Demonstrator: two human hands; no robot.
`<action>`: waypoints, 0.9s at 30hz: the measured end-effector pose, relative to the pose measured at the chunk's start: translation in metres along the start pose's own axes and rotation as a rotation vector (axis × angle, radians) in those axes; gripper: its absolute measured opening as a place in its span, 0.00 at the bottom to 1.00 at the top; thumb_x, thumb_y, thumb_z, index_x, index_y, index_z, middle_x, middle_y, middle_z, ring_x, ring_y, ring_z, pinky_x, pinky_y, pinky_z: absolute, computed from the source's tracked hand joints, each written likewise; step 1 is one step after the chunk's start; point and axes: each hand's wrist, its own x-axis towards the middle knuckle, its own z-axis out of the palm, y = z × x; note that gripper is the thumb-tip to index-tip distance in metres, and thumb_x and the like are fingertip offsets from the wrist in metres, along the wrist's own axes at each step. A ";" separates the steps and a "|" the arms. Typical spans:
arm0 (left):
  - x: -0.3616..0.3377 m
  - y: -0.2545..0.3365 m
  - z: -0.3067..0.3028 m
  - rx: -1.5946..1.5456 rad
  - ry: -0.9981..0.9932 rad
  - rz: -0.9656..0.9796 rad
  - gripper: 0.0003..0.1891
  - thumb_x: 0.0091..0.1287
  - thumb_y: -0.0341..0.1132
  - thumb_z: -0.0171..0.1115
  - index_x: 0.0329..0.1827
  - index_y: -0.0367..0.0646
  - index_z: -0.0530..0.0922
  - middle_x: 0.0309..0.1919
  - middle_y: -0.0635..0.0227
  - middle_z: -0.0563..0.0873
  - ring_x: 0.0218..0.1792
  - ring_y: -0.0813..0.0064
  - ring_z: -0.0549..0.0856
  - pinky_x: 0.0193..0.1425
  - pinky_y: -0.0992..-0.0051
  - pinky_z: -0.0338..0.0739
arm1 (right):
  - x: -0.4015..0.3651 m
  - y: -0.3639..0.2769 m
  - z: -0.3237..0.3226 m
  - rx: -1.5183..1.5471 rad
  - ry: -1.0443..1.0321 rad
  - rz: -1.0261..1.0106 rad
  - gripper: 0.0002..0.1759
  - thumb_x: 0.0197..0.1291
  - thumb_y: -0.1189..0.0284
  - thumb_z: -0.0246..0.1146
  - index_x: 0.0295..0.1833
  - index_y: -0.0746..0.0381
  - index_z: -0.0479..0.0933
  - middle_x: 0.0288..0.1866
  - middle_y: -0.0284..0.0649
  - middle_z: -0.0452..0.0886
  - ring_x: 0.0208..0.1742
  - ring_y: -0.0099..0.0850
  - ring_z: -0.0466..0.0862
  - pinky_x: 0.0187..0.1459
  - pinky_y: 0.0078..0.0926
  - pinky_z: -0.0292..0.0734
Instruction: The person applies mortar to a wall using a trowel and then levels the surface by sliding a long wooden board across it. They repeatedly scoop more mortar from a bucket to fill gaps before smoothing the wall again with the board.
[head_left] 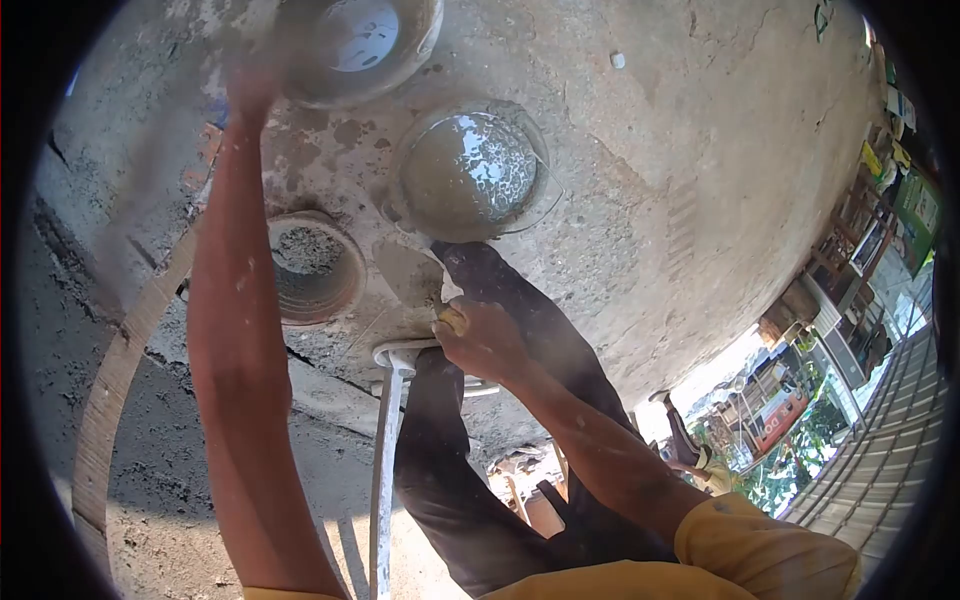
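My right hand (482,338) is closed around the yellowish handle of a trowel, its flat grey blade (408,272) pointing away from me over the floor. My left arm reaches far forward; my left hand (255,80) is smeared by motion beside a large round basin (425,50) with pale liquid in it. What its fingers do cannot be made out. A bucket of cloudy water (430,180) stands just beyond the trowel, light glinting on its surface. Left of the blade is a round pan (345,290) with grey mortar inside.
A long pale metal bar (383,470) runs upright beside my legs. At left, a wooden strip (105,420) borders wet grey mortar (175,430). Another person (700,460) is in the background right, near stacked clutter (780,400). A small white lump (617,60) lies on the concrete.
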 end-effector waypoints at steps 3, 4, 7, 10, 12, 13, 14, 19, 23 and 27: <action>0.056 -0.029 0.018 -0.173 -0.171 0.090 0.27 0.69 0.51 0.74 0.53 0.31 0.90 0.42 0.56 0.94 0.41 0.65 0.92 0.46 0.63 0.85 | 0.006 0.003 -0.009 0.043 0.046 0.021 0.29 0.69 0.54 0.67 0.64 0.65 0.85 0.52 0.59 0.91 0.57 0.59 0.90 0.61 0.52 0.84; 0.061 -0.040 0.023 0.012 -0.233 0.019 0.21 0.72 0.45 0.72 0.55 0.34 0.89 0.44 0.58 0.94 0.40 0.65 0.92 0.47 0.62 0.86 | 0.006 0.001 -0.013 0.050 0.041 0.036 0.29 0.69 0.54 0.66 0.65 0.65 0.84 0.53 0.60 0.91 0.58 0.59 0.90 0.62 0.52 0.84; 0.007 0.000 0.009 -0.457 -0.206 -0.477 0.14 0.67 0.36 0.72 0.42 0.29 0.88 0.32 0.59 0.91 0.31 0.66 0.88 0.38 0.64 0.85 | 0.004 -0.004 -0.016 0.066 0.033 0.030 0.31 0.69 0.54 0.66 0.68 0.66 0.83 0.57 0.61 0.90 0.61 0.60 0.89 0.65 0.52 0.82; -0.062 0.025 -0.026 -0.356 -0.100 -0.507 0.13 0.65 0.35 0.72 0.36 0.28 0.86 0.28 0.63 0.87 0.27 0.70 0.85 0.34 0.68 0.82 | 0.005 -0.002 -0.012 0.089 0.050 0.018 0.33 0.69 0.54 0.66 0.69 0.67 0.82 0.60 0.63 0.89 0.64 0.60 0.87 0.68 0.51 0.81; -0.114 0.023 -0.058 -0.294 -0.023 -0.490 0.12 0.67 0.34 0.72 0.39 0.31 0.87 0.30 0.65 0.86 0.28 0.73 0.85 0.32 0.69 0.83 | 0.005 -0.004 -0.007 0.063 0.079 0.029 0.34 0.68 0.55 0.68 0.68 0.70 0.82 0.61 0.64 0.88 0.65 0.60 0.87 0.70 0.50 0.80; -0.146 0.026 -0.081 -0.256 0.020 -0.467 0.13 0.67 0.35 0.72 0.39 0.29 0.87 0.31 0.64 0.87 0.28 0.73 0.86 0.31 0.69 0.84 | 0.006 -0.004 -0.003 0.067 0.089 0.008 0.33 0.68 0.55 0.68 0.68 0.70 0.82 0.61 0.64 0.88 0.65 0.60 0.87 0.70 0.50 0.80; -0.178 0.054 -0.112 -0.277 0.039 -0.497 0.15 0.67 0.37 0.72 0.39 0.28 0.88 0.31 0.63 0.88 0.27 0.73 0.86 0.30 0.70 0.85 | 0.007 0.001 0.003 0.071 0.094 -0.011 0.33 0.67 0.55 0.68 0.67 0.71 0.83 0.61 0.65 0.88 0.66 0.59 0.87 0.70 0.50 0.80; -0.302 0.106 -0.248 0.274 -0.118 -0.647 0.20 0.64 0.37 0.68 0.38 0.20 0.85 0.27 0.57 0.87 0.27 0.66 0.88 0.37 0.63 0.83 | 0.001 0.015 0.031 0.017 0.049 -0.024 0.31 0.68 0.55 0.68 0.67 0.69 0.84 0.62 0.63 0.88 0.66 0.59 0.87 0.70 0.50 0.79; -0.358 0.091 -0.293 0.391 -0.271 -0.749 0.19 0.62 0.36 0.63 0.37 0.20 0.83 0.30 0.41 0.89 0.36 0.57 0.92 0.49 0.57 0.86 | -0.012 0.012 0.039 -0.048 -0.016 -0.028 0.29 0.70 0.56 0.66 0.66 0.68 0.83 0.60 0.62 0.89 0.64 0.60 0.87 0.68 0.53 0.81; -0.376 0.047 -0.279 0.390 -0.490 -0.828 0.20 0.60 0.33 0.60 0.46 0.21 0.86 0.41 0.34 0.92 0.52 0.47 0.94 0.57 0.55 0.85 | -0.003 0.022 0.047 -0.024 -0.021 -0.088 0.28 0.70 0.56 0.65 0.64 0.68 0.83 0.60 0.63 0.88 0.64 0.61 0.87 0.68 0.53 0.80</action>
